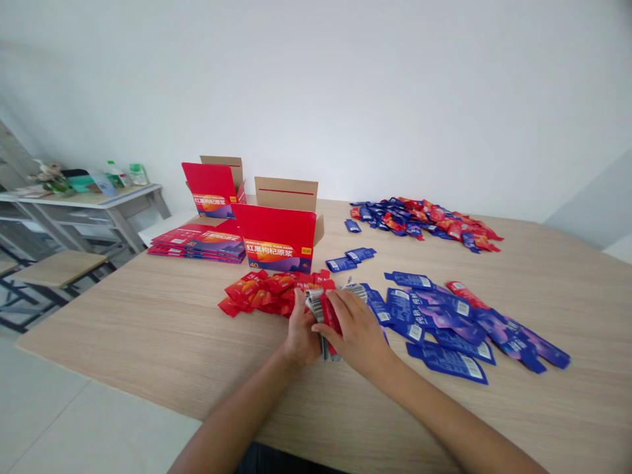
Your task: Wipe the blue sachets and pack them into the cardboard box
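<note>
My left hand [300,329] and my right hand [356,327] both close around an upright stack of red sachets [324,317] with silver edges, on the wooden table [148,329]. The left hand presses it from the left, the right hand covers its top and right side. A loose pile of red sachets [269,291] lies just left of the hands. Blue sachets [444,316] spread out to the right. An open red box [279,238] stands right behind the red pile.
A second open red box [214,187] stands further back, with flat unfolded boxes [197,241] stacked before it. A mixed heap of red and blue sachets [424,220] lies at the far right. Two blue sachets [349,258] lie alone. Desks and benches [59,224] stand at left.
</note>
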`<state>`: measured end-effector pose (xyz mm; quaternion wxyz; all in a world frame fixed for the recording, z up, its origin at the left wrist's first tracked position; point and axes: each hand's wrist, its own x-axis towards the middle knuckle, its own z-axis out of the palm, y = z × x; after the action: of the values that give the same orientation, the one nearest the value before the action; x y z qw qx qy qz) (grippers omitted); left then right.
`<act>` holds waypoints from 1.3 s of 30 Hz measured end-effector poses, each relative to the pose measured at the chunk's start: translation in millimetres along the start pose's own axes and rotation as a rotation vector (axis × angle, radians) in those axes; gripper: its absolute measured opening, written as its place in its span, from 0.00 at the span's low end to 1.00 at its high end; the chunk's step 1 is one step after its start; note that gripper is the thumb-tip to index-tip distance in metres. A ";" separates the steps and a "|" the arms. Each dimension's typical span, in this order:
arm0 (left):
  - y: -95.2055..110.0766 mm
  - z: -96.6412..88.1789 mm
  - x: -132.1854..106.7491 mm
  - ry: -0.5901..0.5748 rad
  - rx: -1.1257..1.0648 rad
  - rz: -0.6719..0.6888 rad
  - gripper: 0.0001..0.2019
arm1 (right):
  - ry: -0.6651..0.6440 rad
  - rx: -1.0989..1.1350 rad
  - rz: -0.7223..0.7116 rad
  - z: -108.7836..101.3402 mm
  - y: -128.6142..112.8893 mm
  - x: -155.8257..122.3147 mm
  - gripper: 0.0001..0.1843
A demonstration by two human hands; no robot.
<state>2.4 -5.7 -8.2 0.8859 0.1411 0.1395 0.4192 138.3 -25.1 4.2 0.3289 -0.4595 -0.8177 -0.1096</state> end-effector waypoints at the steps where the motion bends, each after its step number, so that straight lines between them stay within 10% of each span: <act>1: 0.2 1.2 -0.6 0.006 0.006 0.006 0.48 | -0.003 0.039 0.017 0.7 -1.2 -0.8 0.27; 17: 16.2 5.0 1.3 0.041 0.020 0.152 0.49 | -0.224 0.439 -0.049 -13.8 -8.5 -0.2 0.24; 24: 8.1 2.1 0.8 -0.006 0.016 0.057 0.47 | -0.004 0.606 0.340 -21.4 2.7 8.3 0.15; 30: -3.4 4.7 -0.5 -0.064 -0.011 0.032 0.41 | 0.119 0.326 0.216 -8.6 3.2 6.4 0.15; 39: 10.1 10.1 -2.0 0.000 -0.044 0.081 0.37 | -0.065 -0.067 0.028 -7.8 -12.6 -2.5 0.22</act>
<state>-2.3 -2.4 5.1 0.8712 0.1272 0.1246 0.4575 132.2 -37.6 10.1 0.2882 -0.4849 -0.8173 -0.1174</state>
